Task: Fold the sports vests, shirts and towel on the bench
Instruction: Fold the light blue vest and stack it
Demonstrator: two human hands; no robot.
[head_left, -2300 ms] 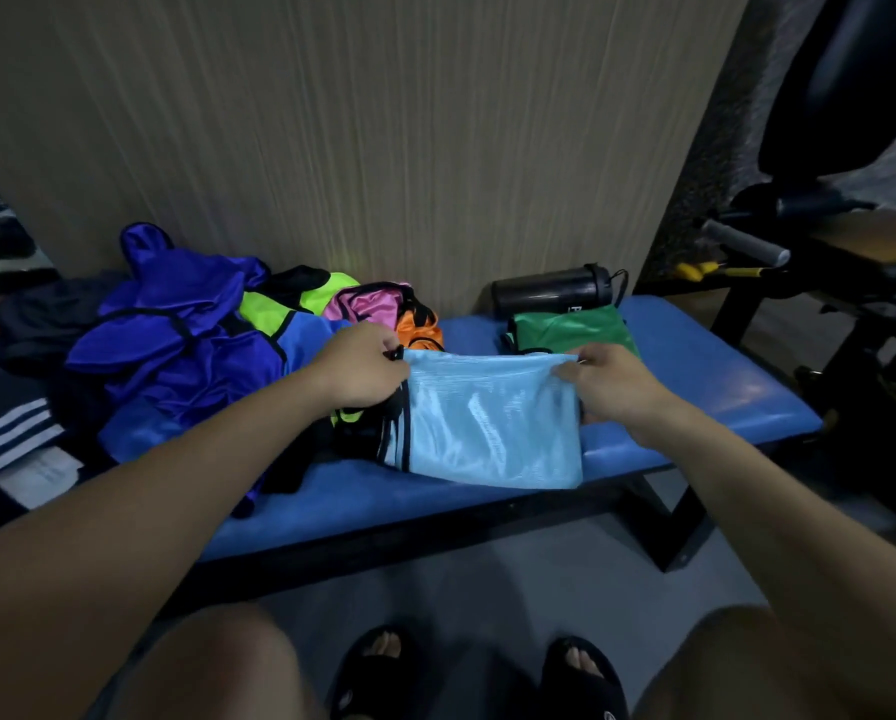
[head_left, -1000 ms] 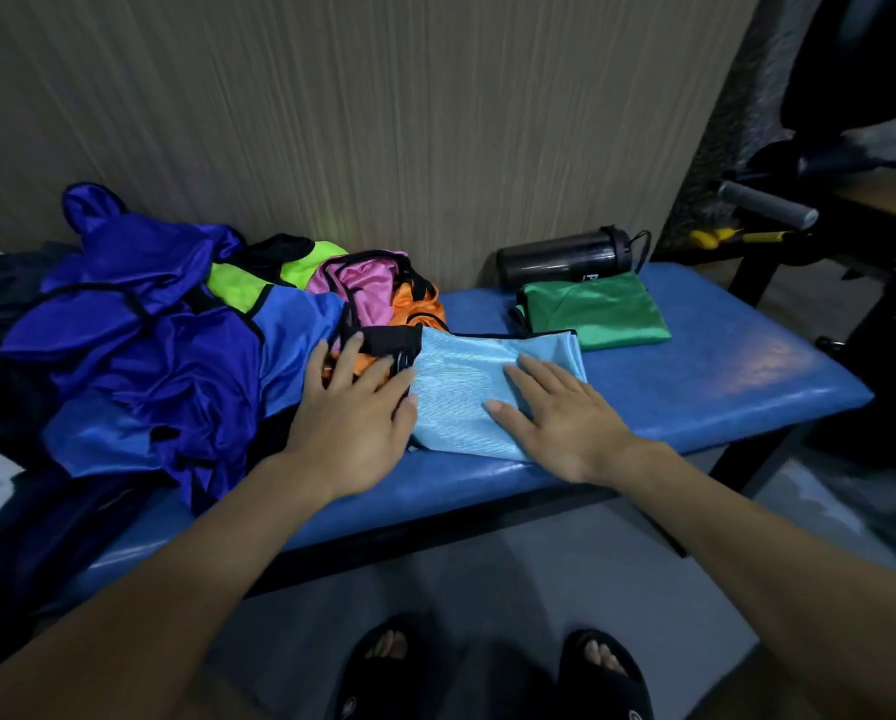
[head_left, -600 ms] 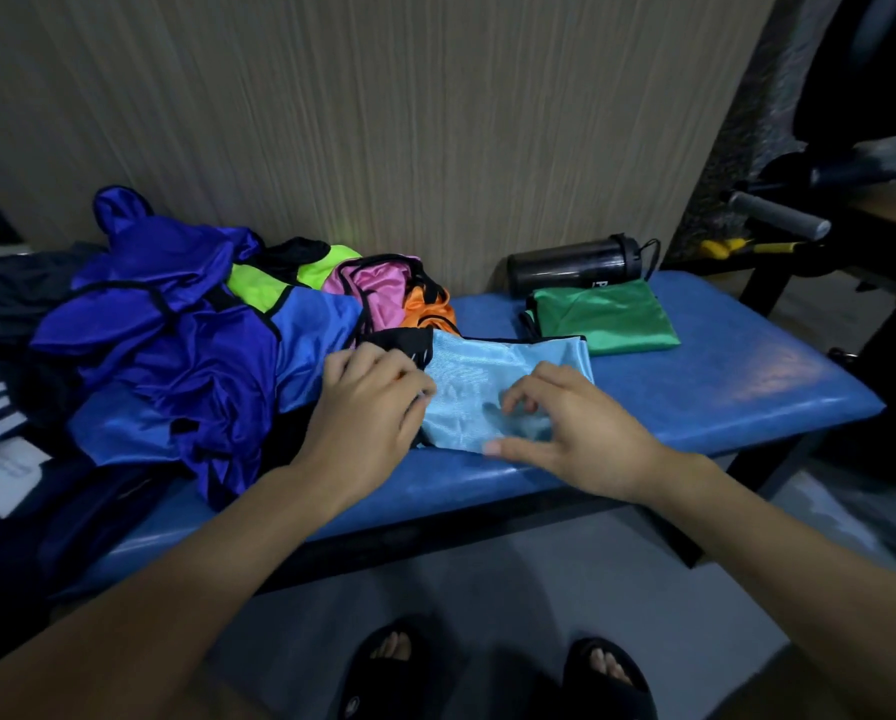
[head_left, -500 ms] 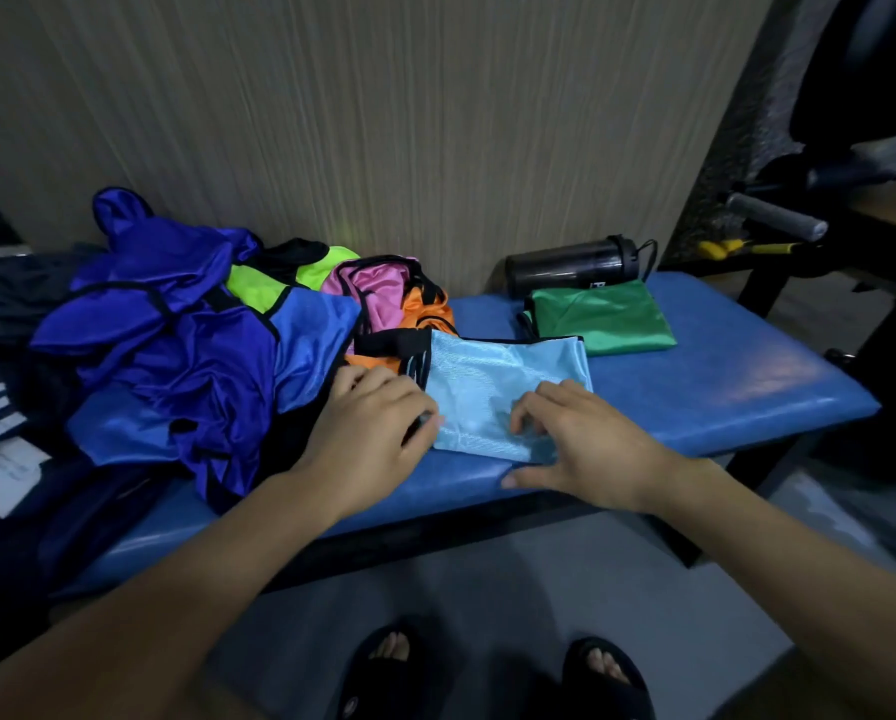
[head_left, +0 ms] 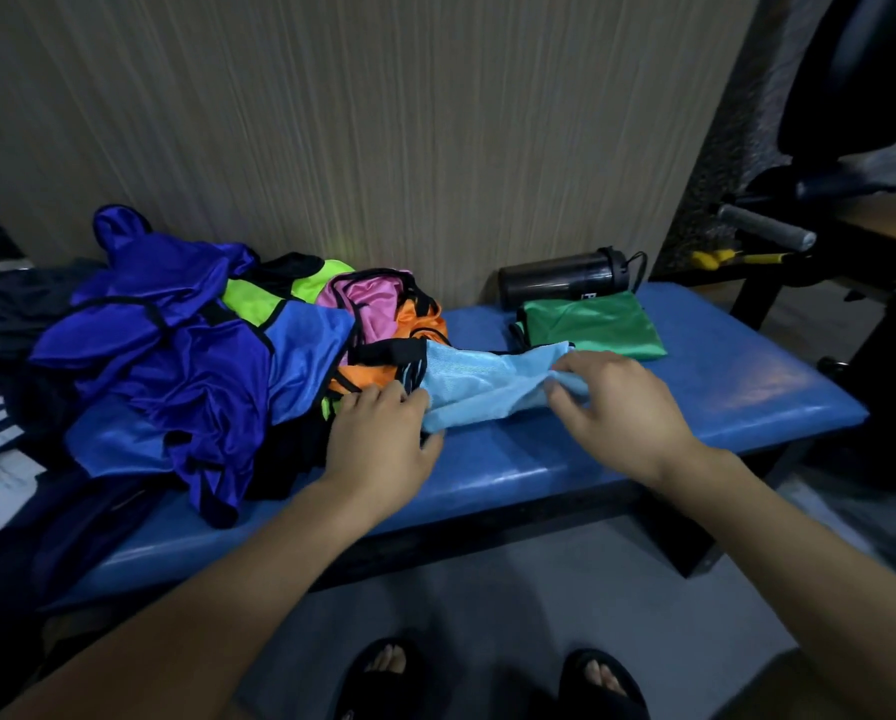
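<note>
Nearest the camera: two sandalled feet (head_left: 492,678) on the grey floor, in front of the blue padded worktop (head_left: 721,387).

At the worktop's front edge, the left hand (head_left: 378,449) rests on the left end of the light blue vest (head_left: 482,387). Its fingers lie fairly straight over the cloth and the dark garments beside it; whether the thumb pinches the vest edge cannot be told. The right hand (head_left: 617,402) grips the right end of the same vest, fingers curled round a bunched fold and lifting it slightly off the pad. The vest lies at mid-worktop, partly folded, its black trim touching the pile to the left.

Beyond, on the left: an unfolded heap of royal blue vests (head_left: 165,356), with lime (head_left: 259,298), pink (head_left: 363,304) and orange (head_left: 415,330) pieces at its far side. On the right: a green vest (head_left: 591,324), folded flat, just beyond the light blue one. A dark bottle (head_left: 560,278) lies on its side against the wall panel.

Assessment: the light blue vest is the item in hand, at a late fold or being gathered for stacking. The next move calls for carrying it right onto or beside the green vest while keeping the layers square, as the slippery mesh is likely to slide open.
</note>
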